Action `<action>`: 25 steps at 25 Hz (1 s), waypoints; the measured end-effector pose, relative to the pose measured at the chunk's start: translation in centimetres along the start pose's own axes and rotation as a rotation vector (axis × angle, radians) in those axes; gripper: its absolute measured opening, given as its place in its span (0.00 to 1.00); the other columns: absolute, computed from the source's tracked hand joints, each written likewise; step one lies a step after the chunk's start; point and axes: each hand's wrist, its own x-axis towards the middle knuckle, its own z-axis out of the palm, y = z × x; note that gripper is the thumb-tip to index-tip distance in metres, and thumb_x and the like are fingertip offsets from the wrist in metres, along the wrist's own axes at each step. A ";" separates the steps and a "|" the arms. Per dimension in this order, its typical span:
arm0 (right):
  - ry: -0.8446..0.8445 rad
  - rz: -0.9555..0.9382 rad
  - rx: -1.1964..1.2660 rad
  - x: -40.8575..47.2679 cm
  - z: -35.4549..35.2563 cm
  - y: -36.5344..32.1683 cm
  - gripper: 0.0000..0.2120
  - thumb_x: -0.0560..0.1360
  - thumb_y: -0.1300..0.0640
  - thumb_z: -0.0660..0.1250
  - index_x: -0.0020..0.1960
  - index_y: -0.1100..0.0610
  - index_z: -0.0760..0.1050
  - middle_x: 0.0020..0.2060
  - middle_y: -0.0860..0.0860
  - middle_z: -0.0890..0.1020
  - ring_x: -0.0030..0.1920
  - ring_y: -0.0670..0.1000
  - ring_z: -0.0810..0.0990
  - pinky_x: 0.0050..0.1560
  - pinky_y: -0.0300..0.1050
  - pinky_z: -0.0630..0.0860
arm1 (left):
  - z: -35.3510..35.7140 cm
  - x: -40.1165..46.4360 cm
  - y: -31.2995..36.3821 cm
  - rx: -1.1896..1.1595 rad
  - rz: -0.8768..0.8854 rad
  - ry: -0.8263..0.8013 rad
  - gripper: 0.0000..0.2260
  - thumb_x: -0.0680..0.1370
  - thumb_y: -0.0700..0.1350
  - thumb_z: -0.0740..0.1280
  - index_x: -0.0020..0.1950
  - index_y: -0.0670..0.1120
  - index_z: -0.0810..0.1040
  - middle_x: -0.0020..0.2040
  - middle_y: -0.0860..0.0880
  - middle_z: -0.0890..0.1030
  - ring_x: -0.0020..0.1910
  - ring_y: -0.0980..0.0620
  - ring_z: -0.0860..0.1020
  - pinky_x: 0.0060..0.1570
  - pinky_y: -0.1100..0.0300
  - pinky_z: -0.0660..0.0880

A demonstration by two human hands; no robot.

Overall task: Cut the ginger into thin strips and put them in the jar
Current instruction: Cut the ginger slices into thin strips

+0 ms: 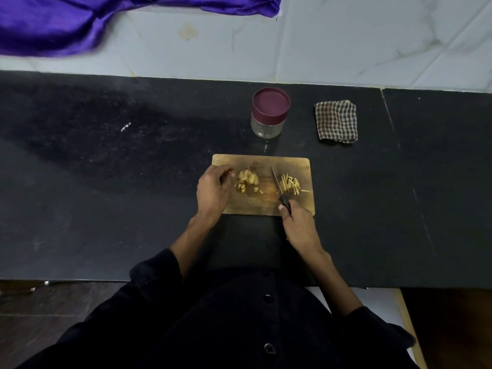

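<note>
Right hand (298, 225) clamps knife (278, 183) mid-board, left hand (213, 189) loosely curled, empty, beside uncut ginger (247, 179); strips (290, 183) risk scattering off cutting board (306, 203) edge.

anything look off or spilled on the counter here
Nothing spilled. The cut strips and uncut ginger pieces all lie on the cutting board. The jar stands upright behind it, lid still on, so it needs opening before any strips go in.

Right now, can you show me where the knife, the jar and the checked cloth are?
knife (275, 180), head view, middle of the blade.
jar (270, 103), head view, top of its maroon lid.
checked cloth (336, 121), head view, centre of the fold.
</note>
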 end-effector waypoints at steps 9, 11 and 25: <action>-0.028 0.011 0.052 0.5 -0.1 -0.3 0.08 0.83 0.54 0.58 0.57 0.57 0.73 0.41 0.53 0.77 0.44 0.57 0.81 0.46 0.61 0.80 | 1.8 -0.8 1.4 0.140 -0.003 -0.103 0.13 0.78 0.45 0.68 0.62 0.48 0.79 0.59 0.51 0.77 0.53 0.54 0.77 0.48 0.64 0.71; -0.029 0.013 0.059 0.6 -0.1 -0.2 0.06 0.83 0.54 0.58 0.55 0.55 0.72 0.41 0.52 0.77 0.44 0.55 0.80 0.47 0.60 0.80 | 1.8 -0.3 1.3 0.210 0.005 -0.132 0.14 0.78 0.46 0.67 0.64 0.50 0.78 0.60 0.50 0.75 0.53 0.52 0.76 0.49 0.61 0.72; -0.018 0.007 0.072 1.0 0.2 0.4 0.10 0.83 0.53 0.59 0.58 0.57 0.73 0.41 0.52 0.78 0.44 0.56 0.80 0.46 0.60 0.80 | 2.6 1.6 1.7 0.500 0.145 -0.291 0.13 0.75 0.45 0.70 0.59 0.53 0.76 0.65 0.47 0.69 0.51 0.46 0.78 0.46 0.55 0.77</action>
